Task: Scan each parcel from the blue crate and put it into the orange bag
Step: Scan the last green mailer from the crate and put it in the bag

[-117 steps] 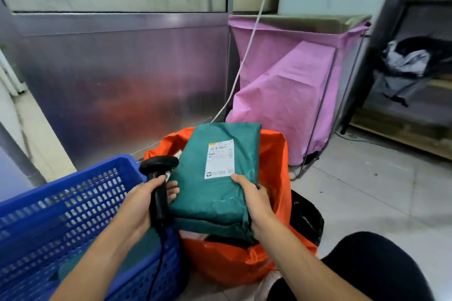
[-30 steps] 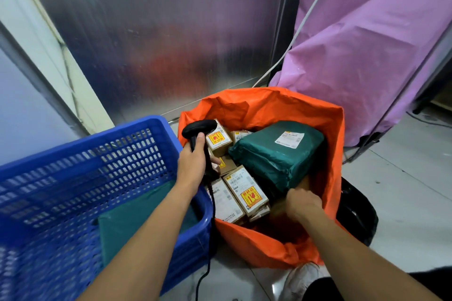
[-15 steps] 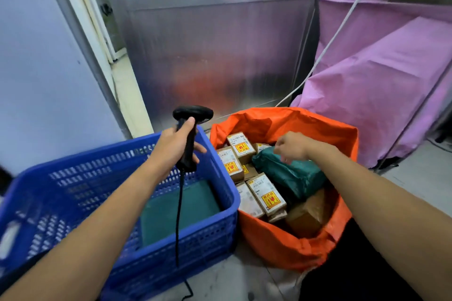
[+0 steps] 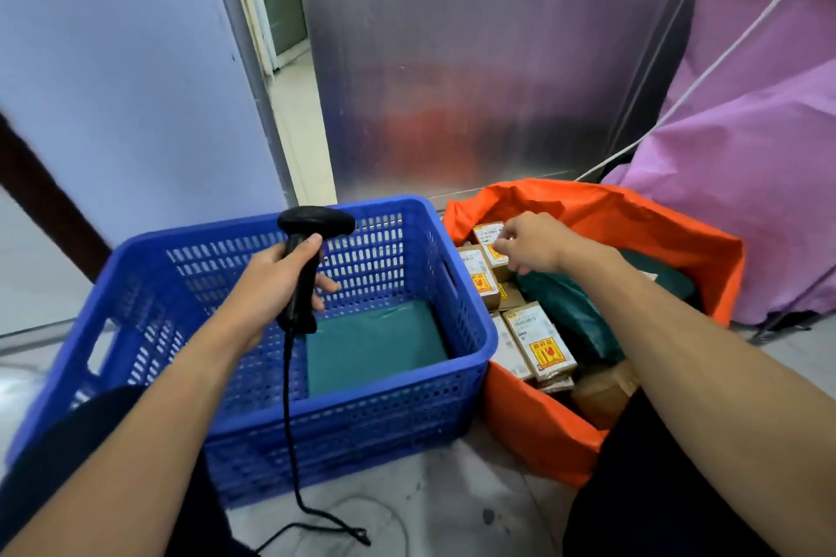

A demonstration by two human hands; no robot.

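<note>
Dropped scanned green parcel (image 4: 558,312) into orange bag (image 4: 534,430) at right beside small boxes (image 4: 538,341), lifted right hand (image 4: 529,246) out empty with fingers loosely curled, kept left hand (image 4: 271,280) gripping barcode scanner (image 4: 316,222) over blue crate (image 4: 362,412), left remaining green parcel (image 4: 375,344) flat on crate floor.

Head view, down, close above crate (image 4: 280,403)

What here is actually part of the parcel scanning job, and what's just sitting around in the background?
Part of the job: blue crate; green parcel lying in it; scanner gripped by the left hand; orange bag holding labelled boxes and a green packet; right hand, empty, over the bag.

Just lying about: purple sack; white cord; metal panel.
</note>
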